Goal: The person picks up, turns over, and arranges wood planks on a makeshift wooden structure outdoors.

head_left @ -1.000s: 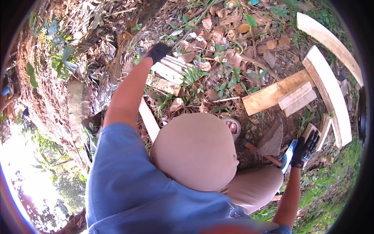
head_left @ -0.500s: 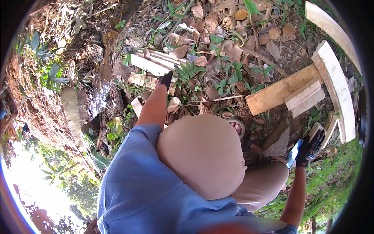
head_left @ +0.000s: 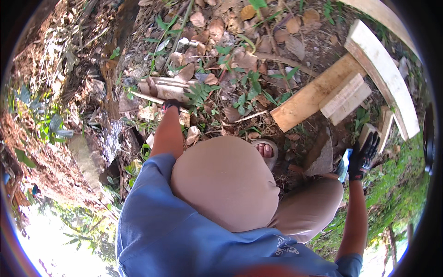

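My left hand (head_left: 171, 106), in a dark glove, is closed around a thin wooden slat (head_left: 146, 96) at the small wood pile on the left. The slat shows its narrow edge, and the fingertips are partly hidden. Other pale wood pieces (head_left: 173, 87) lie just beyond it. On the right, my right hand (head_left: 364, 157), in a black glove, has its fingers stretched out over a small wood block (head_left: 367, 133). Beside that wrist is a flat light-blue piece (head_left: 344, 165) with a brown, handle-like part next to my knee; its kind is unclear.
A wide board (head_left: 300, 104) lies on the right with a shorter wood block (head_left: 346, 99) against it. A long pale plank (head_left: 385, 74) crosses its far end. A flat stone (head_left: 320, 154) sits near my sandalled foot (head_left: 265, 150). Dry leaves and small plants cover the ground.
My left hand has turned the slat from its broad face onto its edge. The view has shifted, so the boards sit farther left and higher. My right hand stays by the small block.
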Action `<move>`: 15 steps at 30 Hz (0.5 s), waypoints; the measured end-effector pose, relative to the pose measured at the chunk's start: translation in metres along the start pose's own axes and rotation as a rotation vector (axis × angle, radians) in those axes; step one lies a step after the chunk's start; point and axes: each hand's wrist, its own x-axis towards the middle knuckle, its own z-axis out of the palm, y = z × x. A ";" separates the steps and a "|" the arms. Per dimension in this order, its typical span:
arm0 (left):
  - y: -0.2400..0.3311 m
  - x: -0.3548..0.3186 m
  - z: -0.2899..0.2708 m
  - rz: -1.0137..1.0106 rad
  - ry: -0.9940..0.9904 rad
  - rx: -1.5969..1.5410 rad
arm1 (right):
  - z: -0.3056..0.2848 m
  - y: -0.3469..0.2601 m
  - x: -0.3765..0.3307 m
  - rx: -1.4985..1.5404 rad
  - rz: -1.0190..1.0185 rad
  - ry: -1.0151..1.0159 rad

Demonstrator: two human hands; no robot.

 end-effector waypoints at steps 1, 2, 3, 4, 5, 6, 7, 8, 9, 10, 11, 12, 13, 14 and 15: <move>-0.005 0.001 -0.005 0.058 -0.016 0.124 | 0.000 0.000 0.001 -0.008 -0.005 0.010; -0.013 0.000 -0.010 0.105 -0.046 0.267 | -0.001 0.000 0.001 0.040 0.019 0.008; -0.019 -0.003 -0.014 0.091 -0.005 0.304 | -0.002 0.000 -0.001 0.017 0.050 -0.020; -0.024 -0.008 -0.019 0.070 0.001 0.352 | -0.002 0.001 -0.002 0.016 0.097 -0.052; -0.029 -0.013 -0.024 0.038 0.037 0.356 | -0.002 0.002 -0.003 0.011 0.082 -0.027; -0.033 -0.021 -0.029 0.035 0.073 0.352 | -0.002 0.003 -0.005 -0.005 0.102 -0.050; -0.034 -0.031 -0.031 0.034 0.135 0.281 | -0.002 0.003 -0.007 0.020 0.095 -0.032; -0.038 -0.042 -0.039 0.037 0.209 0.204 | -0.002 0.004 -0.007 0.045 0.091 -0.031; -0.035 -0.059 -0.042 0.131 0.436 0.163 | -0.002 0.004 -0.008 0.046 0.071 -0.031; -0.019 -0.069 -0.054 0.146 0.481 -0.672 | -0.003 0.004 -0.006 0.048 0.084 -0.032; -0.001 -0.083 -0.067 0.104 0.381 -1.477 | -0.006 0.004 -0.005 0.049 0.071 -0.043; 0.016 -0.104 -0.080 -0.026 0.173 -2.272 | -0.010 0.004 -0.002 0.068 0.054 -0.040; 0.033 -0.129 -0.098 0.228 0.164 -2.264 | -0.016 0.003 0.001 0.034 0.045 -0.089; 0.049 -0.158 -0.117 0.359 0.158 -2.243 | -0.025 0.001 0.005 0.002 0.054 -0.167; 0.067 -0.189 -0.136 0.465 0.062 -2.329 | -0.036 0.001 0.010 0.014 0.028 -0.193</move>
